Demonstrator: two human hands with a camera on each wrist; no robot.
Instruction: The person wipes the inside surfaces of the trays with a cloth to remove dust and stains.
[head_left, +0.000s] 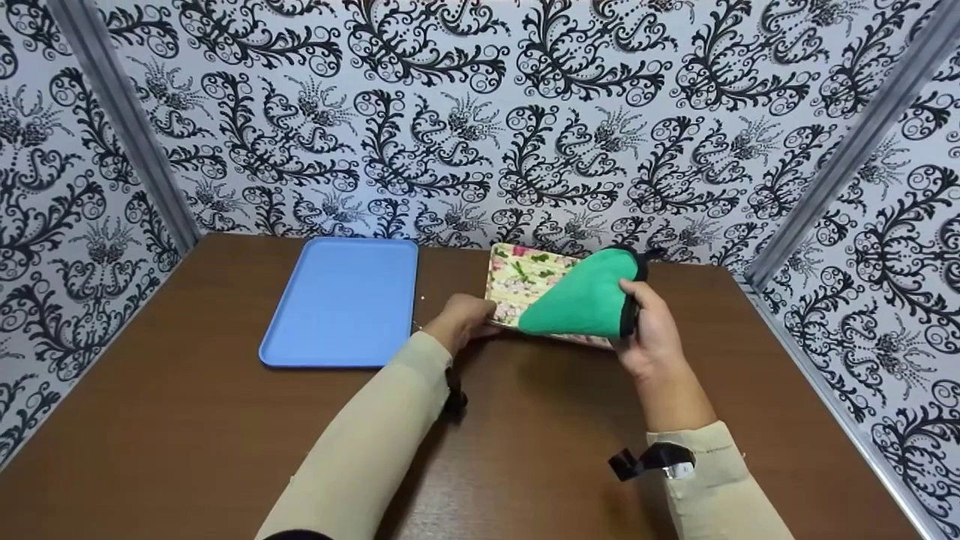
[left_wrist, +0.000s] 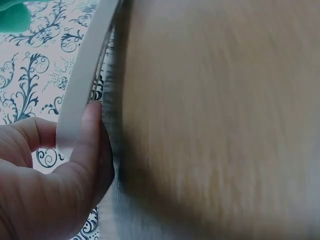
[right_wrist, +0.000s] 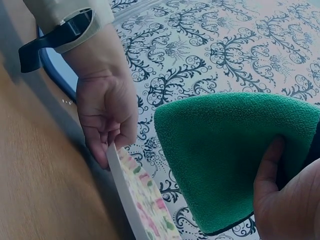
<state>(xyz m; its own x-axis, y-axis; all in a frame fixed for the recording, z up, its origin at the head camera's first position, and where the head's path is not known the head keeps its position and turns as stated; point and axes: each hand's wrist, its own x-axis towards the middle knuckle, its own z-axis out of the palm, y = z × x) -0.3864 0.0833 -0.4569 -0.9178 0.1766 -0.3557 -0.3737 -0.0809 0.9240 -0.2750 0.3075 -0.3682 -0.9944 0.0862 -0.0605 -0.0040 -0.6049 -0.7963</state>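
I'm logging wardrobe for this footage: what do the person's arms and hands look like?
The left hand and right hand are bare. Plain beige sleeves end near the wrists, each circled by a black strap with a protruding end; the right one shows a small whitish patch.

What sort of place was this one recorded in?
Probably a staged recording booth rather than a lived-in room: white panels with black scrollwork stand on three sides, grey corner strips join them, and a brown wood-grain tabletop lies between.
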